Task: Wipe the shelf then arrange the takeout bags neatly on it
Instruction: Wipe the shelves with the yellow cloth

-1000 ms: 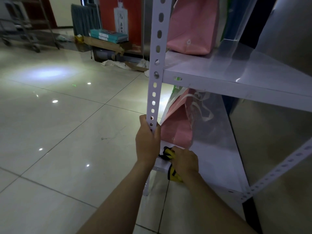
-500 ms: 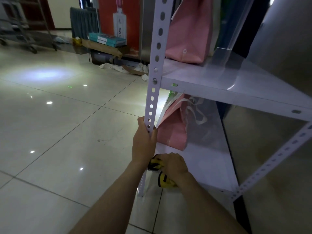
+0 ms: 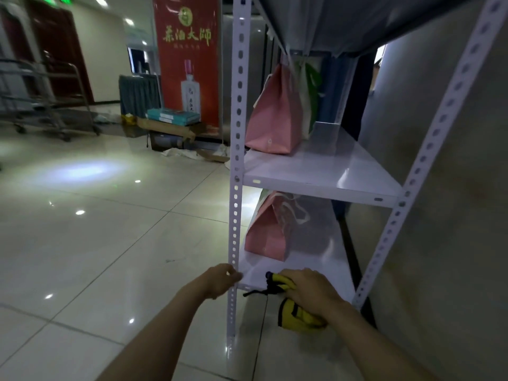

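Two pink bags (image 3: 275, 116) (image 3: 265, 233), one yellow cloth (image 3: 298, 314), two hands (image 3: 222, 280) (image 3: 313, 291), and one white shelving rack (image 3: 324, 174).

Left hand (image 3: 222, 280) grips the shelf post (image 3: 235, 188) low down; right hand (image 3: 310, 290) lies just right of the post, fingers curled over a yellow cloth (image 3: 297, 314).

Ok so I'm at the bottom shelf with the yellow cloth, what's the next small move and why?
Probably sweep the yellow cloth under your right hand rightward along the bottom shelf's front edge. The cloth sits at the front left corner, the bare surface runs to the right, and your left hand braces the upright post. The pink bag stands further back, out of that path.
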